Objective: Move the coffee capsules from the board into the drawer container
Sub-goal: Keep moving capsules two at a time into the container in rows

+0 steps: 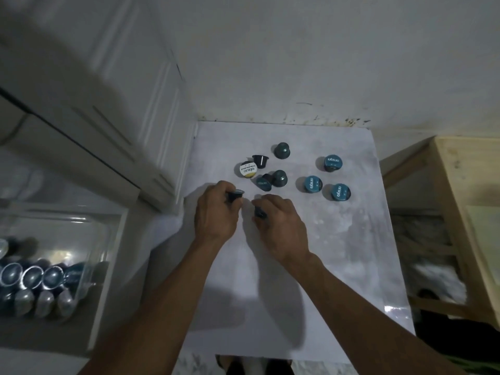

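Gripping a dark capsule (234, 195) between thumb and fingers, the left hand (216, 212) hovers over the near-left part of the white board (338, 253). Just right of it, the right hand (278, 226) curls closed around another dark capsule (260, 212), mostly hidden under the fingers. Beyond the hands, eight more capsules lie loose on the board. A white-lidded one (247, 169) reads "excelso" with smaller print too fine to read. Three teal lids to the right, one far (332, 162) and two nearer (312, 184) (339, 192), carry the same "excelso" word. The others stand inverted or tipped, including one at the far side (282, 150). At the near left, a clear drawer container (89, 231) holds many blue capsules in rows. A white cabinet (94, 90) rises at far left, a pale wooden frame (460, 212) stands right, and a stained white wall (297, 63) backs the board.
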